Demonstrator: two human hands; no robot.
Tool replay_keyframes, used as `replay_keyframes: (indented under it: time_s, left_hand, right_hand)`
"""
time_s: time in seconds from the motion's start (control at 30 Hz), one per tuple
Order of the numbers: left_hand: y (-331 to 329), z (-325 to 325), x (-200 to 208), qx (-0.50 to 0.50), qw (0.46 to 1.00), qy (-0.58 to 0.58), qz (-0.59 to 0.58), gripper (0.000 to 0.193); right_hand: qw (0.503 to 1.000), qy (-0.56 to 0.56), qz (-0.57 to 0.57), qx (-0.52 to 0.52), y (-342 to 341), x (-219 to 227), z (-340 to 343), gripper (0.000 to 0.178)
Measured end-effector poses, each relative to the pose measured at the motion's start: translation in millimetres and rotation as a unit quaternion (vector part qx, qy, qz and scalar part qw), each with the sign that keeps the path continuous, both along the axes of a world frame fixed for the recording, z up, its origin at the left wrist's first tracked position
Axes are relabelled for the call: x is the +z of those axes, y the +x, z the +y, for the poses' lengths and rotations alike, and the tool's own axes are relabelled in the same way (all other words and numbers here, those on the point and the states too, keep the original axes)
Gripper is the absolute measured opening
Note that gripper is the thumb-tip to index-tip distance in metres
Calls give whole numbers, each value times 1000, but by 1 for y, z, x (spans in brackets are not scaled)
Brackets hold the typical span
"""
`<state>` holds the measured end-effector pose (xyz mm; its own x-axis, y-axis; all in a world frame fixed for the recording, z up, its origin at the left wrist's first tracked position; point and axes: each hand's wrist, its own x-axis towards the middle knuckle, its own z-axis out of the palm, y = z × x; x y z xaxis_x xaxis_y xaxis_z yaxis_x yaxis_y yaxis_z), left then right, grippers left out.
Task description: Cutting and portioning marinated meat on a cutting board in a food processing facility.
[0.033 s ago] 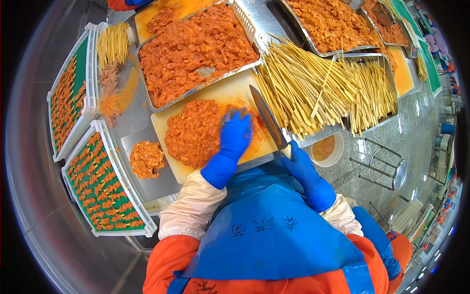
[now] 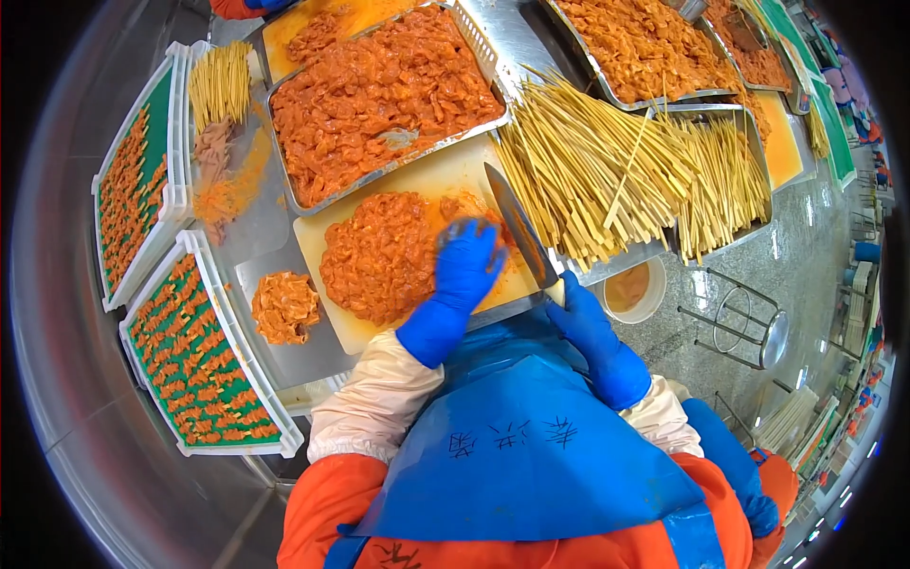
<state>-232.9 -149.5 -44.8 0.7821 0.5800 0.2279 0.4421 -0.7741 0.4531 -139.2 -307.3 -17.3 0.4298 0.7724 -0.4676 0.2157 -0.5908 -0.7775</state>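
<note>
My left hand (image 2: 466, 266), in a blue glove, is over the cream cutting board (image 2: 365, 334), just right of a mound of red marinated meat pieces (image 2: 376, 256). Its thumb stands apart from the bent fingers, whose tips are slightly blurred. A small bit of meat lies just beyond them. At the board's right edge my right hand (image 2: 585, 321), gloved too, is closed round the pale handle of a large kitchen knife (image 2: 517, 223). The blade points away from me, between the board and a big heap of wooden skewers (image 2: 597, 166).
Beyond the board sits a metal tray (image 2: 384, 182) full of meat. On the left are white trays (image 2: 275, 408) of threaded skewers, and a smaller meat pile (image 2: 284, 308). A white bucket (image 2: 654, 302) and a metal stool (image 2: 773, 339) stand at right. Part of another person (image 2: 777, 488) shows lower right.
My left hand has shifted slightly right and toward me, uncovering a bit of meat on the board. The right hand and the knife stay in place.
</note>
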Motion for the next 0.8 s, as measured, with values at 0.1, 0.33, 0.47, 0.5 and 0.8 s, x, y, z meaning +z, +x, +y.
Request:
replay_keyframes:
  time_s: [0.1, 0.33, 0.47, 0.5, 0.8]
  left_hand:
    - [-8, -10, 6, -25, 993, -45, 111, 15]
    - [-26, 1, -2, 68, 960, -269, -32, 19]
    - [-25, -2, 0, 34, 957, -279, 66, 19]
    - [-26, -5, 5, 4, 963, -263, 57, 19]
    - [-23, 16, -21, 21, 793, -583, -177, 23]
  right_hand:
    - [1000, 8, -7, 12, 0, 6, 5, 33]
    - [984, -88, -115, 104, -11, 22, 14, 23]
    - [977, -134, -126, 104, -17, 2, 20, 21]
    - [975, -134, -133, 117, -15, 3, 26, 25]
    - [996, -2, -87, 32, -7, -5, 5, 30]
